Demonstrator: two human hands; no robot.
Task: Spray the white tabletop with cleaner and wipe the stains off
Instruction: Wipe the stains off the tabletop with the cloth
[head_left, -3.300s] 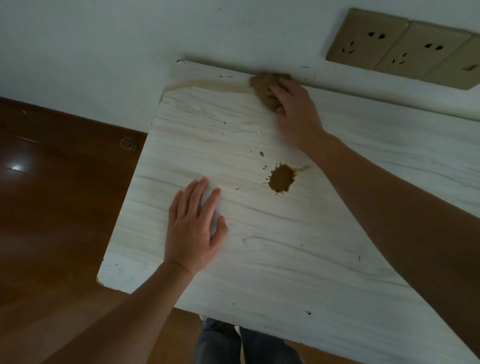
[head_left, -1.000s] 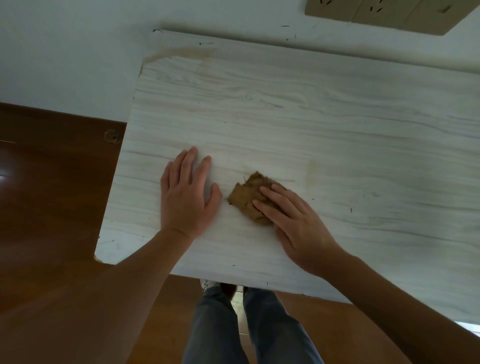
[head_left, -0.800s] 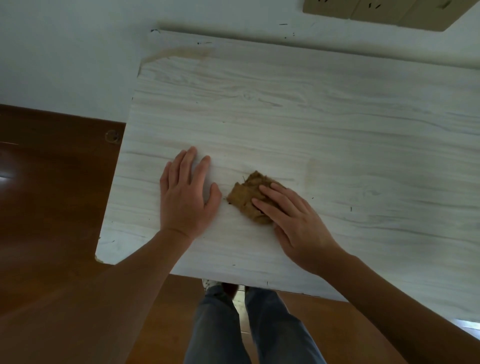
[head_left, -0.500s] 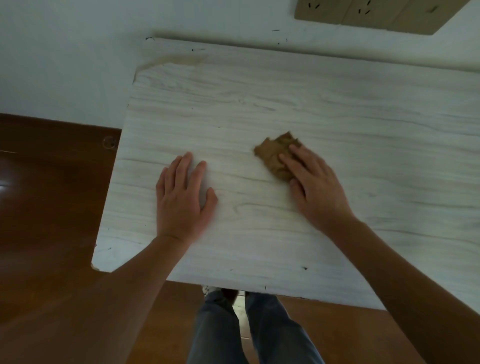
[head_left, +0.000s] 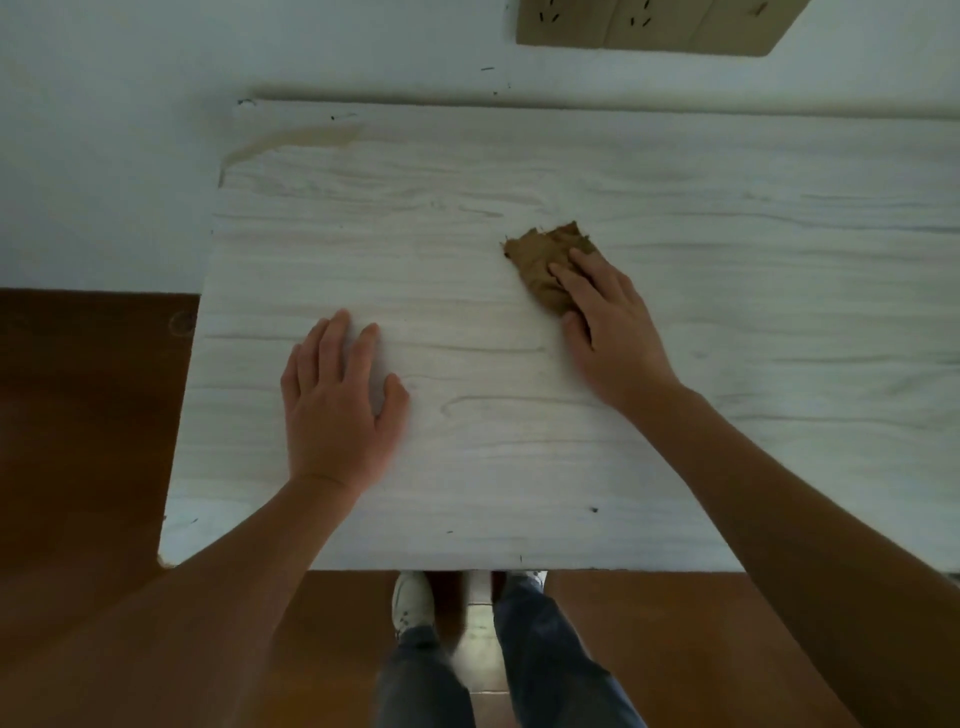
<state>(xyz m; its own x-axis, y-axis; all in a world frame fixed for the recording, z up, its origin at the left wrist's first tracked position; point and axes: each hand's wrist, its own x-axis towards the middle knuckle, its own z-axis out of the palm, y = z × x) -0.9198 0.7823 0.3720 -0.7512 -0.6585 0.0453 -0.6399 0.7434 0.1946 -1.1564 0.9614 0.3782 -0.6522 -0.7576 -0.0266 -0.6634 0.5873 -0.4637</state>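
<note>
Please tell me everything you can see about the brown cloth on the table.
The crumpled brown cloth looks like soft, thin fabric or paper, bunched into an uneven wad with ragged corners at its far edge. It lies flat on the white wood-grain tabletop, right of centre. The fingers of the right hand press on its near part and cover it there; the left hand rests apart from it.

White tabletop (head_left: 519, 441) with grey wood-grain streaks; tan smear (head_left: 291, 143) at far corner; brown rag (head_left: 543, 260); reddish-brown floor (head_left: 78, 415); tan sockets (head_left: 649, 26).
</note>
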